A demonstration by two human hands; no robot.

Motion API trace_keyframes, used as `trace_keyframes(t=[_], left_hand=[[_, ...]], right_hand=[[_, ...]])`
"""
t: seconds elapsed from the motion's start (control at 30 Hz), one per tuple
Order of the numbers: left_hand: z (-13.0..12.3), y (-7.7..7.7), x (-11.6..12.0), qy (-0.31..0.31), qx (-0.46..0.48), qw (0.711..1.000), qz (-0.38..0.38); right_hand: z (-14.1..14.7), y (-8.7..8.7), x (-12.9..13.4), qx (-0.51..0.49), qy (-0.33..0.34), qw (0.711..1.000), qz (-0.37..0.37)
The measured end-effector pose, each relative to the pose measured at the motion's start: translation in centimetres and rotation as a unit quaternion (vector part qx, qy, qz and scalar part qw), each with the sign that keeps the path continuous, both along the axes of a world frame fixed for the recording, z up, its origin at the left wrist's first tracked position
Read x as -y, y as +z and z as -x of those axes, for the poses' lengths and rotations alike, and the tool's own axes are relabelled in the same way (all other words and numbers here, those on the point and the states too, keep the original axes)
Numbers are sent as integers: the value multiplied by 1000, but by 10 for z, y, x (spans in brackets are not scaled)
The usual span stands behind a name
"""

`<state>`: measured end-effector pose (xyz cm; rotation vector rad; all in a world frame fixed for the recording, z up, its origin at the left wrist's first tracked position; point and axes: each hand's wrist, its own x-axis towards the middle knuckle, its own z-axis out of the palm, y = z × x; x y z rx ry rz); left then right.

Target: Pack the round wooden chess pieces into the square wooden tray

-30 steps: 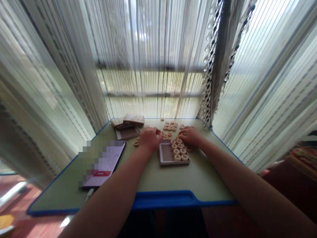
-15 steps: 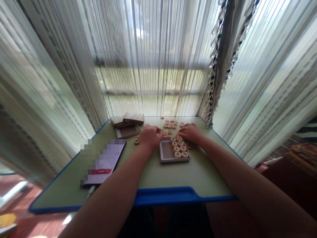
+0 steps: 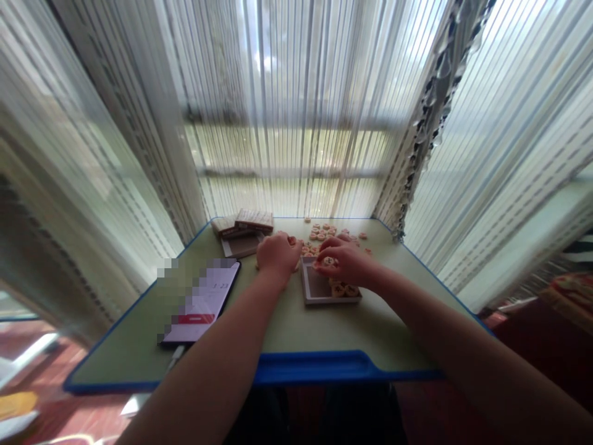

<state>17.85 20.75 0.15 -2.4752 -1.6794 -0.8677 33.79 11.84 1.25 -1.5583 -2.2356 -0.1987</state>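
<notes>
A shallow open box [image 3: 317, 288] sits at the middle of the table, with round wooden Chinese chess pieces [image 3: 338, 289] in its right side. Over the box, my right hand [image 3: 348, 262] is closed, its fingertips pinching a chess piece [image 3: 316, 265] above the box's upper left part. Another piece shows beneath its fingers, and the hand covers part of the row. Left of the box, my left hand [image 3: 277, 258] is curled closed around a reddish chess piece [image 3: 291, 241] seen at its thumb side. More pieces lie partly hidden beside that hand.
Loose chess pieces [image 3: 323, 231] are scattered at the back of the table [image 3: 296, 334]. An empty tray [image 3: 241, 245] and flat boxes [image 3: 254, 219] lie back left. A tablet [image 3: 204, 303] with a cable stands nearer left. Curtains [image 3: 296, 111] hang just behind the table.
My right hand has moved left and nearer, from the loose pieces beyond the box to over the box. My left hand stays beside the box, still curled. The view has shifted slightly.
</notes>
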Motion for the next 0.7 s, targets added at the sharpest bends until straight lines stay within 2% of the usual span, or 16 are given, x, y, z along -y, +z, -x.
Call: trace_keyframes(t=[0.23,0.47,0.7], left_hand=[[-2,1,3,-20,-5,1000,-6],[-1,1,3,-28,5,1000,-6],[-2,1,4,-36,4,999,-9]], right_hand=[[16,-6,6,42,-7,998,47],[16,-8,0,12,-56,998,27],[20,-4,4,21,-51,998,34]])
